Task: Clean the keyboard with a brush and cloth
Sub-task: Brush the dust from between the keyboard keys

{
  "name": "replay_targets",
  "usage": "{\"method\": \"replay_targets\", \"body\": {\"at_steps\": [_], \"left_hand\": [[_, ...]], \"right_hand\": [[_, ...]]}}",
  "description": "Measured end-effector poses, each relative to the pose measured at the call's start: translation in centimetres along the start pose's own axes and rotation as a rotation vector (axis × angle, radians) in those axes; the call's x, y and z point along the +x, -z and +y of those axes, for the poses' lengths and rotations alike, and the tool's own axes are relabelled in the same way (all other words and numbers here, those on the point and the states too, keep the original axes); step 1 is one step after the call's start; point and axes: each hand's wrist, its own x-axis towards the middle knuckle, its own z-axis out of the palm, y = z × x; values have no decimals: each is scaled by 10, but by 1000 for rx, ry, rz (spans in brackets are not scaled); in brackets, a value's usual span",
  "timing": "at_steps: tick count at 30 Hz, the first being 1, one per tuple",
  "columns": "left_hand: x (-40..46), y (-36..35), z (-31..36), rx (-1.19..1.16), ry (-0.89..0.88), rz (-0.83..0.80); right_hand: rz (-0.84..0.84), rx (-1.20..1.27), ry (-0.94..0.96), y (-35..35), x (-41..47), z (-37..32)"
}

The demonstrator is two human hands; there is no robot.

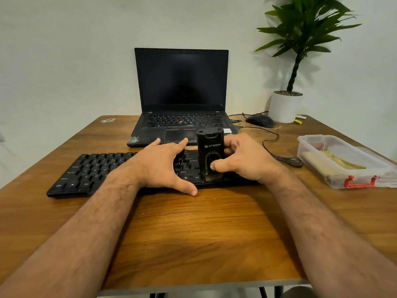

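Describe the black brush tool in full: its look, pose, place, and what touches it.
The brush is a black, matte, plastic-looking block with rounded top corners, a white logo on its front and an arched recess below. It stands upright on the right part of the black keyboard, short bristles down by the Ctrl key. The right hand grips it, thumb on its front. The left hand rests on the keys beside it.

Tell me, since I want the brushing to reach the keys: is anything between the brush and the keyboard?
Nothing visible. The right hand holds the brush upright, bristles down on the keyboard near Ctrl. The left hand rests beside it.
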Motion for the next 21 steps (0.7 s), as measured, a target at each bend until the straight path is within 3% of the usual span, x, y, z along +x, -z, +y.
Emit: {"method": "replay_targets", "body": {"at_steps": [9,18,21], "left_hand": [[-4,4,6,-8,23,-12],[4,-3,-2,18,2,-8],[4,-3,-3,23,9,-8]], "right_hand": [[62,-20,-115,41,-13,15],[182,-128,-56,11,5,9],[77,-34,-62,17,1,10]]}}
